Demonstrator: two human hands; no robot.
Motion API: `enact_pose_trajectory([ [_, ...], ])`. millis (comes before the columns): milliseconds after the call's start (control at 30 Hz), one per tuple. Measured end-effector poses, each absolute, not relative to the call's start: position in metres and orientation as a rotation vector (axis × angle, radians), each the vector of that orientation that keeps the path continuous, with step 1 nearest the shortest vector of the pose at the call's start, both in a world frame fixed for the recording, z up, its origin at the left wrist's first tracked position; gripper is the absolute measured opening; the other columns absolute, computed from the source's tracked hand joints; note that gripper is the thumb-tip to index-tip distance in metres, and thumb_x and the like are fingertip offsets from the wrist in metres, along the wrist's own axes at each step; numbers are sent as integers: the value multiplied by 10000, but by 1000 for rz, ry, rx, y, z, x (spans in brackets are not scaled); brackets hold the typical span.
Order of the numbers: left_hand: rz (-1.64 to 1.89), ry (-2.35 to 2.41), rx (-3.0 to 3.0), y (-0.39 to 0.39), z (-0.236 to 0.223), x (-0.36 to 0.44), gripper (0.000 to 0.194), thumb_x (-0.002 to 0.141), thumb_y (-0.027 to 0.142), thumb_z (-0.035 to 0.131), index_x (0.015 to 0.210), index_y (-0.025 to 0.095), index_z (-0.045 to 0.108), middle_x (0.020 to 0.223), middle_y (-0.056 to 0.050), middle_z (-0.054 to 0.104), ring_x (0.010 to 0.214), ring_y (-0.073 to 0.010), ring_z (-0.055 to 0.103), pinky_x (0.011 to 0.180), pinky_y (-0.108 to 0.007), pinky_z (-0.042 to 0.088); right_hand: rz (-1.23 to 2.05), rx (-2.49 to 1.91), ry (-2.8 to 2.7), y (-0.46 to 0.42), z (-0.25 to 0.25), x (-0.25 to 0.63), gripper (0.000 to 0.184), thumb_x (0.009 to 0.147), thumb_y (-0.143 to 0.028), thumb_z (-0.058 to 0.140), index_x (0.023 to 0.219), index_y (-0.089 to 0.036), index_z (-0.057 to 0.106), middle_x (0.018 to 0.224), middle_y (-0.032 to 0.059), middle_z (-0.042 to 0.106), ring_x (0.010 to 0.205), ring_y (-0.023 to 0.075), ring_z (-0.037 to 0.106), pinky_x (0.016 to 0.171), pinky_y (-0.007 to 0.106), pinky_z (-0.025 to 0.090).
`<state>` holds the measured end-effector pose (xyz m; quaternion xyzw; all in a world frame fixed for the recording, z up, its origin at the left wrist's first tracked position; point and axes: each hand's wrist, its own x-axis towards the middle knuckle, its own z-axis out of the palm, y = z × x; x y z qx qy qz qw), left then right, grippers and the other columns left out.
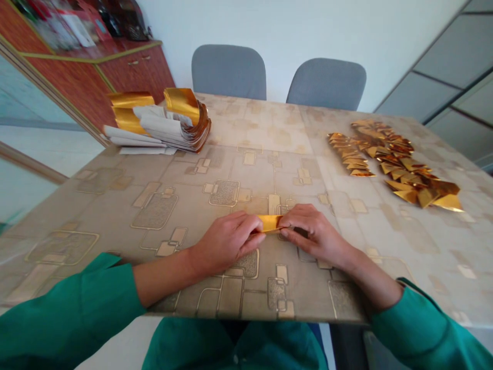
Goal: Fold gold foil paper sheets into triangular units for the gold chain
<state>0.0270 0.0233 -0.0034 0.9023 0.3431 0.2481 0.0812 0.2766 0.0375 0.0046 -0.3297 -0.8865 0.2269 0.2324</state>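
Observation:
Between my two hands is a small folded piece of gold foil paper, held just above the patterned tablecloth near the front of the table. My left hand pinches its left end between thumb and fingers. The right end sits in the grip of my right hand, whose thumb lies below and fingers above. My fingers cover both ends of the strip, so only its shiny middle shows.
At the back left lies a stack of gold and white paper sheets, curled up. Rows of folded gold pieces spread over the right side of the table. Behind it stand two grey chairs. A red-brown cabinet is at the left.

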Motion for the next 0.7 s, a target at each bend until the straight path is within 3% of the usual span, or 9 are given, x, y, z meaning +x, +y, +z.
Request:
enact_pose_trajectory([
  [100, 726, 1072, 2687, 23, -6, 27, 206, 1007, 359, 506, 952, 172, 573, 847, -32, 689, 774, -178, 646, 713, -292, 510, 666, -920, -2390, 36, 7, 273, 178, 977, -245, 544, 881, -184, 681, 752, 11, 668, 740, 142, 569, 744, 301, 399],
  [233, 770, 1132, 2599, 26, -9, 28, 113, 997, 264, 524, 1033, 176, 585, 957, -43, 718, 863, -196, 664, 793, -327, 519, 646, -993, -2377, 37, 7, 272, 185, 962, -257, 561, 857, -191, 699, 768, 13, 657, 767, 149, 554, 748, 303, 379],
  [400, 720, 1132, 2626, 31, -9, 29, 163, 1015, 266, 500, 1076, 173, 618, 964, -47, 719, 888, -214, 637, 833, -367, 501, 625, -1154, -2334, 42, 1, 272, 206, 961, -328, 574, 872, -205, 713, 749, 6, 647, 763, 157, 533, 756, 315, 337],
  [700, 703, 1143, 2768, 32, 0, 28, 288, 1027, 331, 466, 1188, 125, 586, 1087, -103, 695, 969, -242, 620, 866, -384, 500, 568, -1319, -2276, 44, -4, 267, 128, 891, -240, 650, 768, -219, 682, 718, -12, 660, 740, 153, 547, 761, 311, 332],
])
